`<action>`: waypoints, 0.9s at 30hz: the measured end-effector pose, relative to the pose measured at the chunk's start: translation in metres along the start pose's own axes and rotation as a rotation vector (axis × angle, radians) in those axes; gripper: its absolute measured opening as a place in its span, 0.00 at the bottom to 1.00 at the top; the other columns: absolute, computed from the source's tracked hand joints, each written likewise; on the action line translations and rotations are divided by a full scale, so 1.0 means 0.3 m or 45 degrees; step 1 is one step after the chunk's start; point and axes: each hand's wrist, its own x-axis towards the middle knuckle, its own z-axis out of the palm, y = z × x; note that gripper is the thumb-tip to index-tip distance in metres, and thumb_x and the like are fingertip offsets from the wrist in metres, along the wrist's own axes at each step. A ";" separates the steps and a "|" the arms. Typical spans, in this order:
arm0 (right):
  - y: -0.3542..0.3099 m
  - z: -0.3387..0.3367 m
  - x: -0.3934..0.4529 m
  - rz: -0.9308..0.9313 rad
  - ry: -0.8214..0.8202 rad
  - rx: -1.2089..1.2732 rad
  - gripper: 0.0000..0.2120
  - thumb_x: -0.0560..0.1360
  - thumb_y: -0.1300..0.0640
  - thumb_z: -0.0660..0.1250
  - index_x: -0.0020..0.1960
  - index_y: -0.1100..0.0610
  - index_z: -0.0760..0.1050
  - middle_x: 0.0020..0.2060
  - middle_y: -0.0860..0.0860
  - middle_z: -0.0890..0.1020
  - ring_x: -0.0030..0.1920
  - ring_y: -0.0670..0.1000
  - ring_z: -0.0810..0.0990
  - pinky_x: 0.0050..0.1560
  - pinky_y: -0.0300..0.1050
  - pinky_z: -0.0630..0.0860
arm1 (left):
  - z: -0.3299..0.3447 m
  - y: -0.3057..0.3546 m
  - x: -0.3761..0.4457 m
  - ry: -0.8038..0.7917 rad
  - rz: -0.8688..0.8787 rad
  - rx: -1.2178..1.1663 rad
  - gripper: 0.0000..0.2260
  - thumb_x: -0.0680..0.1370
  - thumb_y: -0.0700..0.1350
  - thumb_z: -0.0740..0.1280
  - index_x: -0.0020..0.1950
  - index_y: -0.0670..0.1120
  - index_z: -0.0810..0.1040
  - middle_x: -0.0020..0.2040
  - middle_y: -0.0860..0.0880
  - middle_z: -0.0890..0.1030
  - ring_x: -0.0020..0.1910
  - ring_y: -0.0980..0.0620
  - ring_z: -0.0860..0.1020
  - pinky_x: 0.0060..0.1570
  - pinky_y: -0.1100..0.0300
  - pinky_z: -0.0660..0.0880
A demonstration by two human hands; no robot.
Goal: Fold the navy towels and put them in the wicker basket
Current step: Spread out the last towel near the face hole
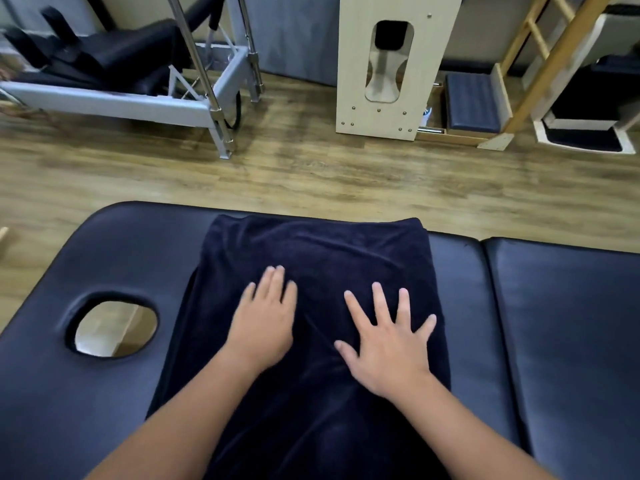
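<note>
A navy towel (318, 258) lies lengthwise across a black padded massage table (554, 306), running from the far edge toward me, with soft creases in it. My left hand (263, 320) lies flat on the towel's middle left, fingers straight and close together. My right hand (388, 344) presses flat on the towel beside it, fingers spread wide. Neither hand holds anything. No wicker basket is in view.
The table has an oval face hole (116, 323) at the left and a seam (485, 306) at the right. Beyond the wooden floor (311, 174) stand a grey reformer frame (138, 102), a pale wooden cabinet (391, 116), a wooden ladder frame (540, 67) and a navy cushion (471, 102).
</note>
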 end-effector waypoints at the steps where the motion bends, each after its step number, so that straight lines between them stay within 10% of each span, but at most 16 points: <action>1: -0.009 0.002 -0.019 0.049 -0.012 0.025 0.37 0.77 0.28 0.47 0.77 0.35 0.31 0.80 0.50 0.35 0.78 0.67 0.32 0.67 0.82 0.43 | 0.024 0.025 -0.065 0.033 0.094 -0.041 0.27 0.82 0.51 0.53 0.81 0.46 0.59 0.81 0.38 0.56 0.81 0.41 0.53 0.75 0.41 0.61; 7: -0.118 0.034 -0.222 0.044 -0.143 0.130 0.43 0.72 0.23 0.49 0.76 0.34 0.28 0.78 0.53 0.28 0.75 0.66 0.26 0.65 0.83 0.38 | 0.176 -0.056 -0.343 -0.014 0.091 -0.118 0.31 0.81 0.68 0.50 0.82 0.59 0.52 0.83 0.49 0.53 0.81 0.47 0.55 0.73 0.36 0.59; 15: -0.060 0.135 -0.422 0.188 -0.078 -0.036 0.36 0.76 0.26 0.43 0.75 0.34 0.27 0.80 0.51 0.33 0.78 0.65 0.32 0.67 0.81 0.47 | 0.229 -0.336 -0.472 -0.141 -0.386 -0.111 0.34 0.81 0.61 0.41 0.82 0.45 0.57 0.83 0.47 0.55 0.81 0.44 0.55 0.72 0.33 0.58; 19: -0.124 0.162 -0.496 0.225 -0.092 -0.026 0.36 0.77 0.28 0.42 0.77 0.37 0.27 0.80 0.55 0.34 0.78 0.66 0.33 0.69 0.79 0.45 | 0.187 -0.198 -0.492 0.021 -0.025 -0.143 0.27 0.78 0.50 0.53 0.73 0.41 0.74 0.78 0.38 0.65 0.77 0.38 0.64 0.69 0.33 0.66; 24: -0.156 0.189 -0.583 0.127 -0.083 -0.042 0.34 0.77 0.27 0.43 0.75 0.31 0.27 0.80 0.53 0.33 0.78 0.65 0.32 0.69 0.79 0.47 | 0.241 -0.109 -0.623 -0.008 0.322 -0.152 0.31 0.82 0.67 0.46 0.83 0.55 0.53 0.83 0.49 0.48 0.82 0.48 0.47 0.75 0.39 0.47; 27: -0.076 0.219 -0.615 0.062 -0.045 -0.084 0.32 0.74 0.26 0.30 0.76 0.31 0.30 0.81 0.51 0.38 0.80 0.62 0.38 0.74 0.70 0.54 | 0.271 -0.195 -0.667 0.013 0.270 -0.073 0.34 0.81 0.68 0.47 0.82 0.51 0.57 0.83 0.50 0.55 0.81 0.48 0.54 0.74 0.41 0.51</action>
